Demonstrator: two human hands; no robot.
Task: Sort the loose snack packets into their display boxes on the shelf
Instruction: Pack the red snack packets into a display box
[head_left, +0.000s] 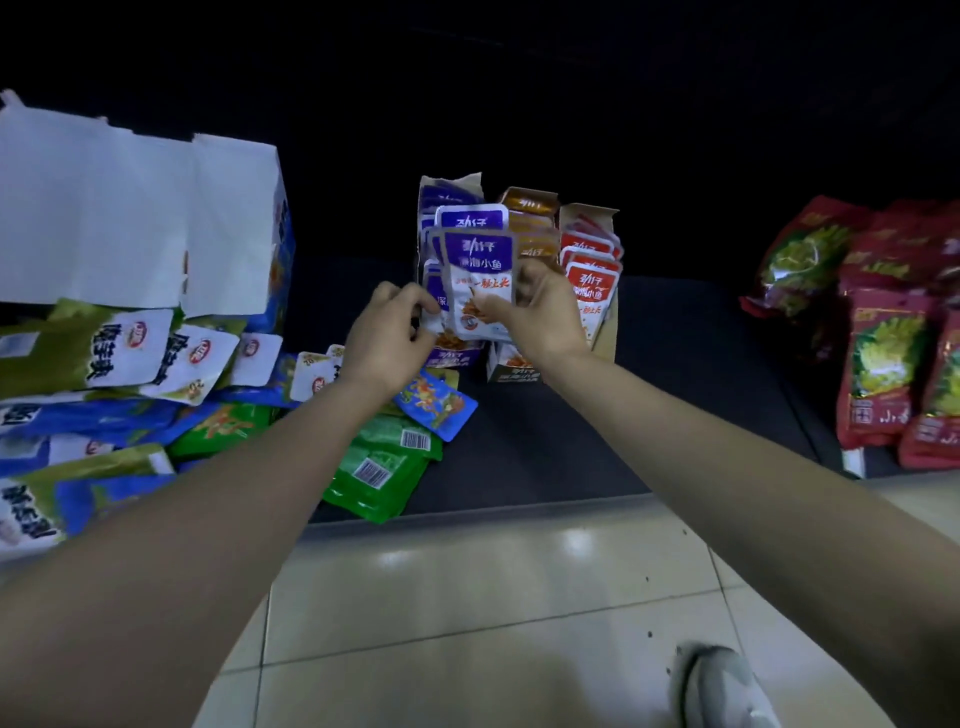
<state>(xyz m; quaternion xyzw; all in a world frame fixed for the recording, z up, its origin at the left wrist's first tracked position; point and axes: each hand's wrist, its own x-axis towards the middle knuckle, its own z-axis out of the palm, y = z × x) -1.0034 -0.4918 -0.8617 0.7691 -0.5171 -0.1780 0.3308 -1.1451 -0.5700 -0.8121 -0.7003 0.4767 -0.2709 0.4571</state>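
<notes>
On the dark shelf (545, 447), far left, a tall white box (104, 208) stands open. What is in it can't be seen. In front of and below it lies the loose pile (130, 364): green-white and blue packets heaped flat and overlapping, spilling right into some green packets (379, 467) barcode-up at the near edge and one small blue packet (436, 405). Red bags (883, 364) are stacked far right, well apart from the work area. At centre, far side, three small display boxes stand side by side, touching. The purple box (441, 189) on the left holds purple packets upright. The orange box (530, 200) in the middle holds orange ones. The red box (592, 213) on the right holds red ones in a stepped row. All three look well filled. A fan of purple packets (480, 280) is held upright just in front of the purple box, overlapping it in view and not yet seated. The left hand (387, 343) pinches the fan's lower left corner, thumb and fingers closed on it. The right hand (545, 317) grips the right edge, fingers curled behind. Judgement: early-to-mid task. The small fish packets are nearly sorted and this purple batch is about to go in. The big left pile is unsorted and makes up most of the work left. Which boxes it belongs in can't be told.
</notes>
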